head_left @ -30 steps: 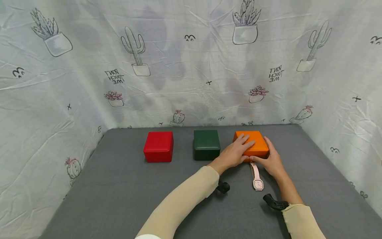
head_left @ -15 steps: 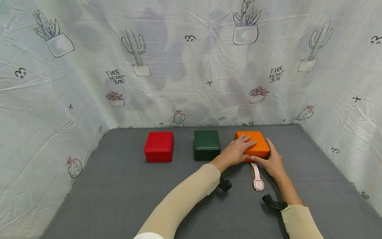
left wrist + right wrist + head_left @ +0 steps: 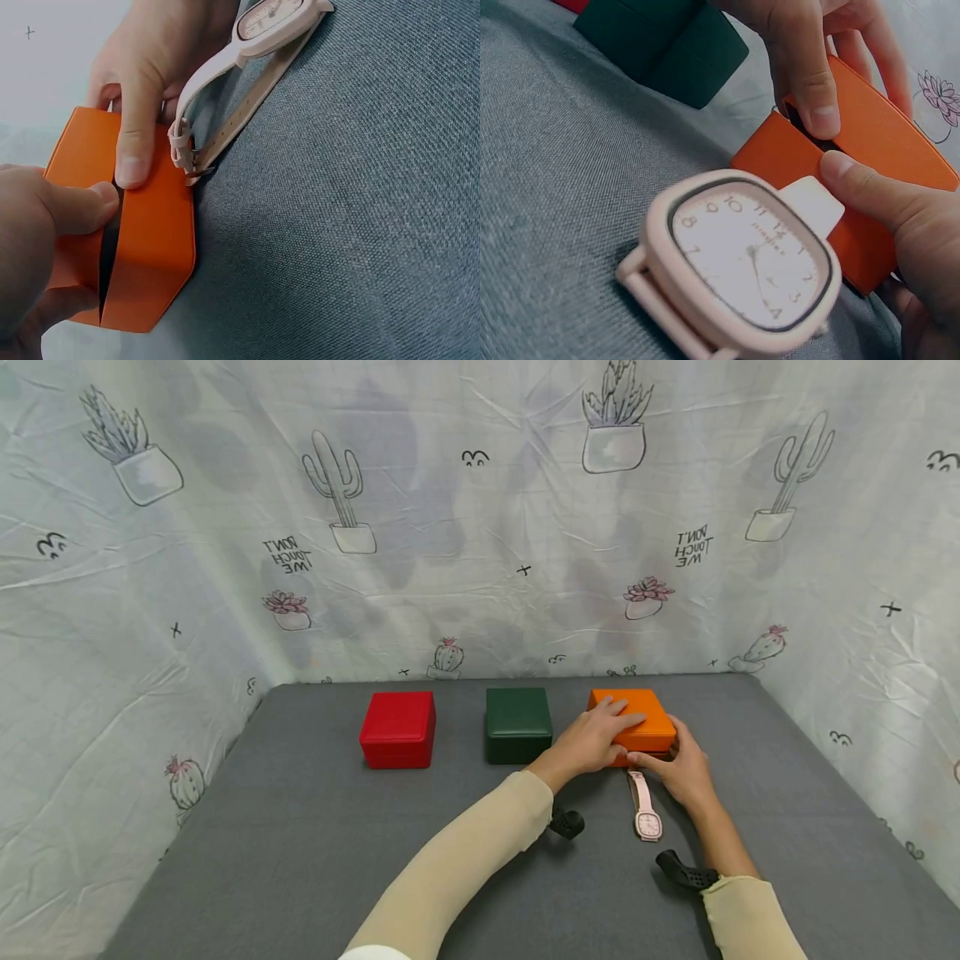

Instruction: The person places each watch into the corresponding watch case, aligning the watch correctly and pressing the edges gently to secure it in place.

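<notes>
Lifted slightly since a second ago: the lid of the orange box [image 3: 632, 720], a dark gap now shown at its front edge. Left hand [image 3: 592, 742]: fingers [image 3: 619, 713] laid across the lid, thumb curled under its edge. Right hand [image 3: 684, 768]: thumb pressed on the base front, fingers wrapped round the side. Box located at the right end of the desk [image 3: 300, 860], beside a green box [image 3: 518, 723] and red box [image 3: 398, 728]. Pink watch [image 3: 647, 814] laid just in front. Opening judged begun.

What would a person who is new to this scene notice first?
Both hands meet on the orange box at the right of the row: the left hand grips its lid, the right hand holds its base, a gap showing between. A pink watch lies just before it on the grey table.
</notes>
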Available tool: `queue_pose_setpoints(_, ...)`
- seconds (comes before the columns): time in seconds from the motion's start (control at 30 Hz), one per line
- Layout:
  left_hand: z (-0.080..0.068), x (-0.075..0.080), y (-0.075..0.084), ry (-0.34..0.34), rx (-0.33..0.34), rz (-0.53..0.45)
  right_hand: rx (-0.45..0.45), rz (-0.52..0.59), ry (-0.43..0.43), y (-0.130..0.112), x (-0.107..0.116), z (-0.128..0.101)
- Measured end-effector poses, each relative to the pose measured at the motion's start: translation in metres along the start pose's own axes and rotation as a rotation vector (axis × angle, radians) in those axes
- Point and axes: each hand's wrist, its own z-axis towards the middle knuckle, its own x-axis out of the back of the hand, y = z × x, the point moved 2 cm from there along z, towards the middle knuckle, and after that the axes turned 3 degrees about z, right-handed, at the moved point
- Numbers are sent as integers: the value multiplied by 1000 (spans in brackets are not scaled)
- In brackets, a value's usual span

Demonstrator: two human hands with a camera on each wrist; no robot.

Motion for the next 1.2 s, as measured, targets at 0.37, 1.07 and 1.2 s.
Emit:
queue_pose_setpoints(0.37,-1,-2,3,34,-16,69,-71,345,-123,3,3,0)
queue_pose_setpoints(1.07,-3,1,3,349,-100,199,-194,492,-32,-7,-5,0)
queue_pose_setpoints(1.2,-3,5,4,436,-103,212,-195,497,-51,-9,-5,1)
